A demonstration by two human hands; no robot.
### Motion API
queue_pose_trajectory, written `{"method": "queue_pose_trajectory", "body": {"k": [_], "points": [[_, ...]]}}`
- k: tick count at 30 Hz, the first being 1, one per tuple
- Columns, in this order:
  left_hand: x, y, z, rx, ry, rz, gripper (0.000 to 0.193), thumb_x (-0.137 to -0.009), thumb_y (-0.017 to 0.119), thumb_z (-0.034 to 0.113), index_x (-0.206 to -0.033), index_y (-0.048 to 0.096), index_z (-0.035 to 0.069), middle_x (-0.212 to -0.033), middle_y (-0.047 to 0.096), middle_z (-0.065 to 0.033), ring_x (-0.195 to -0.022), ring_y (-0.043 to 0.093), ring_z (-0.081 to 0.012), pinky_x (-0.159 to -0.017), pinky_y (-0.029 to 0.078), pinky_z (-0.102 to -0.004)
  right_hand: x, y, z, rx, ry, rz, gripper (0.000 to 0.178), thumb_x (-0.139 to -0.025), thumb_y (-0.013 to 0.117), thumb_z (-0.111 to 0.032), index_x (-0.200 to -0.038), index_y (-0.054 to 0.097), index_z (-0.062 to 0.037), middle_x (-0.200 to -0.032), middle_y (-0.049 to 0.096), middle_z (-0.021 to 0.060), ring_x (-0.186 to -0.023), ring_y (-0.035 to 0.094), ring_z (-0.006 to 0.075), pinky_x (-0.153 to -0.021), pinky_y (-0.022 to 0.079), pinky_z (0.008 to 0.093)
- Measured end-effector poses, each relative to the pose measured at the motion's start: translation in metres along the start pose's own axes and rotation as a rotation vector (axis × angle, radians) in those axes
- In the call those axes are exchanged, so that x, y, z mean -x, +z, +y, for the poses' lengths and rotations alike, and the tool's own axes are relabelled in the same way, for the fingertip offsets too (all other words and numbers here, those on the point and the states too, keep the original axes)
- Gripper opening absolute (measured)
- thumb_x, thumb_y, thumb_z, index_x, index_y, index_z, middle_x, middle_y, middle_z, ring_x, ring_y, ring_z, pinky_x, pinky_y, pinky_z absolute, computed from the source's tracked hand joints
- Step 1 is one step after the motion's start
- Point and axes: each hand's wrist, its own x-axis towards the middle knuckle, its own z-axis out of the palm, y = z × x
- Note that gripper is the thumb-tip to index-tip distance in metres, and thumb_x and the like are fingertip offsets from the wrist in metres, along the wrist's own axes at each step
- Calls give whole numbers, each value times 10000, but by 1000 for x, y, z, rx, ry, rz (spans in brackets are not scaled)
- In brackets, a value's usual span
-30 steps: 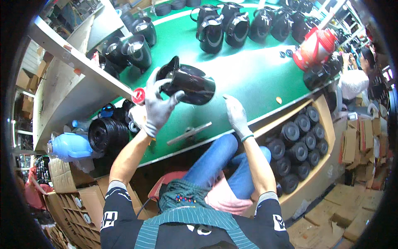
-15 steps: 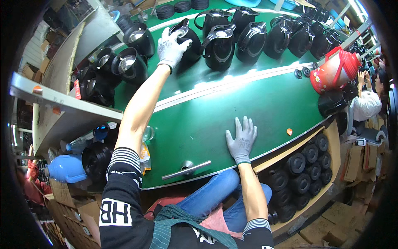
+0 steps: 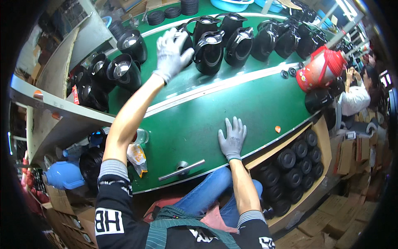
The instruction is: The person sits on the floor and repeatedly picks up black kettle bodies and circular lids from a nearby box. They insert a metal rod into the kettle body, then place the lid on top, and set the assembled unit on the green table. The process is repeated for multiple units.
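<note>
My left hand (image 3: 171,56), in a grey glove, is stretched out over the far part of the green table with its fingers spread. It partly covers a black jug (image 3: 187,45) behind it; whether a fingertip touches the jug I cannot tell. To its right stands another black jug (image 3: 209,54) with a spout and handle, in a group of several alike. My right hand (image 3: 232,137), gloved too, lies flat on the near part of the table (image 3: 190,124), fingers apart and holding nothing. A metal bar (image 3: 181,170) lies by the near edge.
Black jug bodies (image 3: 124,72) stand at the left beside a white metal frame (image 3: 62,99). A red flask (image 3: 321,68) stands at the right. Below the table edge, a carton (image 3: 325,159) holds several black round parts. A yellow-white packet (image 3: 137,159) lies near my left forearm.
My left hand, earlier on the top of the leftmost black jug in the group, now spreads in front of it and hides more of it. The whole view has shifted slightly; my right hand stays flat.
</note>
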Motion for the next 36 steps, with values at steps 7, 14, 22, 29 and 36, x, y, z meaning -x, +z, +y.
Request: {"method": "queue_pose_trajectory", "body": {"k": [7, 14, 22, 29, 36], "points": [[107, -50, 144, 277, 7, -989, 564, -1128, 503, 485, -942, 813, 53, -945, 774, -222, -882, 720, -460, -833, 583, -544, 6, 7, 9, -5, 25, 26, 590, -997, 683, -412, -1527, 603, -167, -1621, 503, 196, -1549, 395, 393, -1301, 236, 618], [201, 1, 111, 481, -725, -1299, 674, -1073, 479, 577, -735, 821, 104, -711, 793, -55, -610, 765, -186, -736, 633, -348, 5, 7, 1, -43, 25, 10, 629, -990, 676, -443, -1549, 590, -168, -1639, 491, 193, -1567, 375, 392, -1322, 205, 602], [205, 24, 91, 810, -1009, -1436, 633, -1083, 508, 488, -815, 783, -16, -710, 762, -134, -481, 646, -208, -487, 560, -381, 9, 7, 3, -85, 30, 15, 600, -987, 682, -411, -1528, 614, -160, -1635, 496, 192, -1564, 384, 384, -1314, 221, 608], [193, 27, 92, 848, -1016, -1478, 652, -1093, 518, 505, -818, 779, -26, -726, 769, -141, -471, 636, -204, -485, 556, -368, 7, 5, 3, -30, 52, -2, 606, -991, 673, -415, -1542, 596, -173, -1651, 475, 177, -1572, 375, 370, -1318, 220, 599], [206, 29, 80, 870, -1013, -1418, 645, -1093, 515, 496, -824, 777, -28, -738, 775, -152, -490, 666, -210, -503, 574, -364, 6, 10, -3, -43, 39, -3, 602, -990, 677, -409, -1534, 599, -165, -1642, 486, 177, -1564, 378, 375, -1321, 214, 592]]}}
